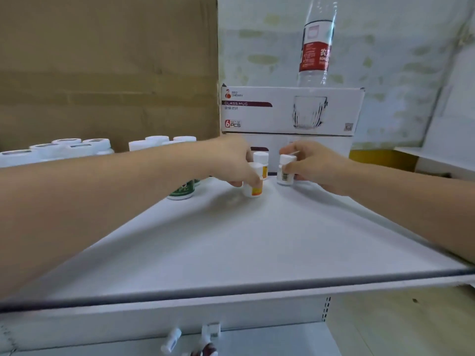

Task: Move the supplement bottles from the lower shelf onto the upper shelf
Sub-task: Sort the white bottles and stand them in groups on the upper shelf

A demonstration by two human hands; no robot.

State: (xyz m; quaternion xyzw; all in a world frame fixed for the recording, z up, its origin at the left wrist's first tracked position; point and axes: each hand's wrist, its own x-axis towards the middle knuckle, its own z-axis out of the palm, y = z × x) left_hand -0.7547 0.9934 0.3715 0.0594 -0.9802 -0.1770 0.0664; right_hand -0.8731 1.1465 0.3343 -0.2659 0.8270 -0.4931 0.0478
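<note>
Left forearm and right forearm reach far, converging; left hand grips orange-labelled bottle, right hand pinches white-capped bottle, hands close together.

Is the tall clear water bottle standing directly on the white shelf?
No, the water bottle stands on top of the glass mug box, above the shelf.

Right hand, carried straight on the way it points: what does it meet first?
Probably the small white-capped bottle with a yellow label standing just left of the right hand; depth is unclear, so it could reach the left hand instead.
</note>
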